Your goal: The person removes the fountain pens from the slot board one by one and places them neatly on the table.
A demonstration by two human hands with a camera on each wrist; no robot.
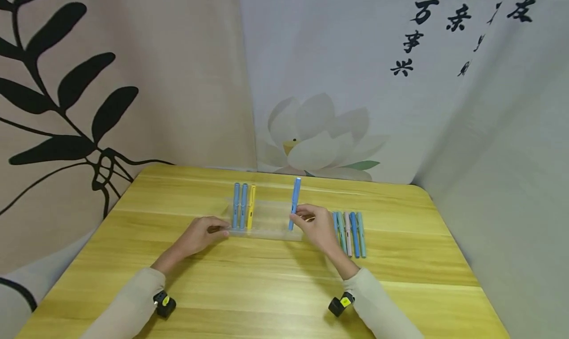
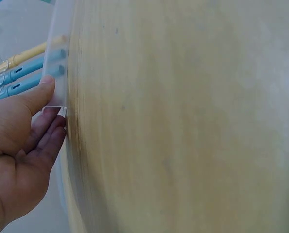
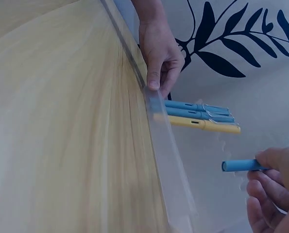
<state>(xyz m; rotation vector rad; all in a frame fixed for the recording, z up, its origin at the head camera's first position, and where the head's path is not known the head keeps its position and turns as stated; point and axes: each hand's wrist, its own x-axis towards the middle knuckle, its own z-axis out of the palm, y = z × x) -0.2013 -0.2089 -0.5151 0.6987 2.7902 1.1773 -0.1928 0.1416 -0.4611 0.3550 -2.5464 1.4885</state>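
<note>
A clear plastic pen stand (image 1: 273, 234) sits on the table, with two blue pens (image 1: 235, 205) and a yellow pen (image 1: 251, 205) upright at its left end. My left hand (image 1: 203, 236) holds that end; in the left wrist view the thumb (image 2: 46, 86) presses the front lip and the fingers lie by the corner. Over the stand's right end, my right hand (image 1: 316, 226) pinches another blue pen (image 1: 296, 193), slightly tilted. In the right wrist view this pen's lower end (image 3: 235, 165) points toward the front lip, apart from it.
Several blue, green and greyish pens (image 1: 354, 235) lie side by side on the wooden table (image 1: 249, 289), just right of my right hand. Behind the table hang a cloth with a lotus print (image 1: 315, 126) and a cloth with dark leaves (image 1: 53, 27).
</note>
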